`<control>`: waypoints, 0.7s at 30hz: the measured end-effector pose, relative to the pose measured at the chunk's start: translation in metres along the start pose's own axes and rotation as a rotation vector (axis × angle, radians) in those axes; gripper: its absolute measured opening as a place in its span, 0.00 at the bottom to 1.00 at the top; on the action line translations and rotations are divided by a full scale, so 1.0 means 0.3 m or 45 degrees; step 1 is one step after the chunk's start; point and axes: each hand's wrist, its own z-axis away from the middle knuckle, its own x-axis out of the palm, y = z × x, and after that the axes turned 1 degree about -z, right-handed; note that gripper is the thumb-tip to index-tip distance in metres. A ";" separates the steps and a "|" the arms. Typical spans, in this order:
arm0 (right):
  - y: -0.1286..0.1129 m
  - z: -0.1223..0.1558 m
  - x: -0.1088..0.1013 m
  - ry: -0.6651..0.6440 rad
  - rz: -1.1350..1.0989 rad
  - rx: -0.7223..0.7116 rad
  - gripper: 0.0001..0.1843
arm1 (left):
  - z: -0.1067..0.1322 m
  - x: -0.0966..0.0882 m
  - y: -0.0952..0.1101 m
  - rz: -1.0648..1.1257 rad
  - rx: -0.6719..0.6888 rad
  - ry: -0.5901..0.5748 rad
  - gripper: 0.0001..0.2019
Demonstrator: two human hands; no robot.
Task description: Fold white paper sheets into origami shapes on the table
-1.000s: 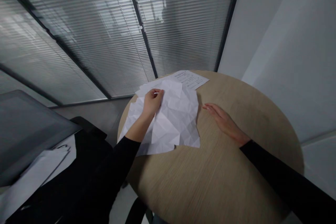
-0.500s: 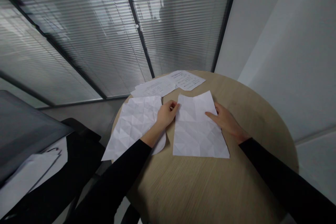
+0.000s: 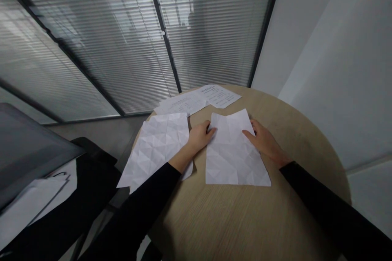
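A white sheet of paper (image 3: 234, 155), crossed by fold creases, lies in front of me with its upper part slightly raised. My left hand (image 3: 200, 134) grips its left edge near the top, thumb over the paper and fingers beneath. On the opposite edge, my right hand (image 3: 260, 138) pinches the sheet the same way, its fingers partly hidden behind it. Left of it rests another creased white sheet (image 3: 156, 142), partly under my left forearm and hanging past the table's edge.
Printed pages (image 3: 219, 96) overlap at the far side of the round wooden table (image 3: 196, 220). At the lower left, a black chair (image 3: 94, 155) stands beside a grey surface, with papers (image 3: 33, 208) on the dark seat. Blinds and a white wall border the table.
My left hand has shifted slightly right and its thumb now reaches further over the paper's edge. The sheet sits slightly further right in view. My right hand keeps its hold.
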 end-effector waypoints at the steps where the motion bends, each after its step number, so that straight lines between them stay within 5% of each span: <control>1: 0.000 0.006 0.004 0.004 0.005 -0.002 0.26 | 0.006 0.000 -0.008 0.004 0.017 0.010 0.12; 7: -0.009 0.023 0.007 -0.034 0.032 0.057 0.28 | 0.021 -0.011 -0.024 0.144 -0.040 0.071 0.16; 12: -0.032 0.024 -0.007 0.000 0.034 0.094 0.28 | 0.033 -0.014 -0.004 -0.016 -0.078 0.087 0.19; 16: -0.051 0.027 -0.006 0.018 0.007 0.132 0.33 | 0.042 -0.011 0.001 0.020 -0.054 0.102 0.14; 21: -0.045 0.024 -0.002 0.002 -0.087 0.084 0.43 | 0.042 -0.003 -0.005 0.121 0.053 0.144 0.29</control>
